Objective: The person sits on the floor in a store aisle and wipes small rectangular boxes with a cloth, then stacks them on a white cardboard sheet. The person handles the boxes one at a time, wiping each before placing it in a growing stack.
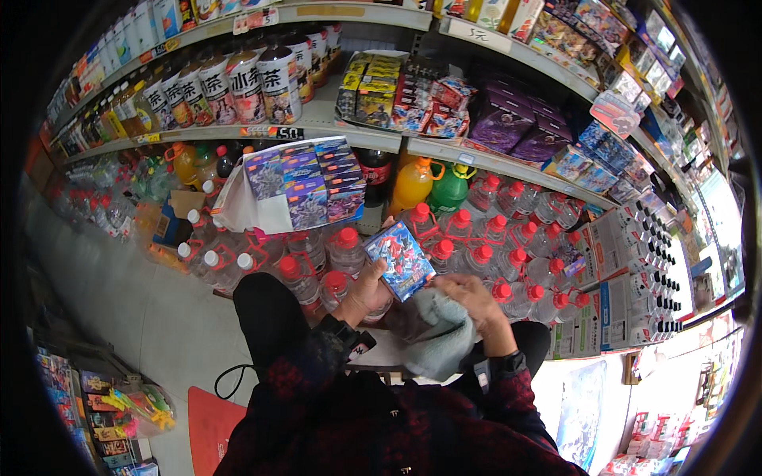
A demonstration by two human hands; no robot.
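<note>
My left hand (364, 293) holds a blue illustrated card box (400, 260) at its lower left side, thumb on the front face. In my right hand (476, 297) is a bunched grey cloth (439, 333), hanging below the fingers and partly blurred; its upper edge is close to the box's lower right corner. Beyond my left hand, an open white display carton (238, 205) with rows of purple and blue small boxes (306, 184) rests tilted over large water bottles.
Red-capped water bottles (479, 256) stand in front of me. Shelves behind hold tea bottles (280, 83), yellow boxes (378, 83) and purple boxes (506, 119). Cartons of black-capped bottles (649, 291) stand right. A red stool (211, 419) is at lower left.
</note>
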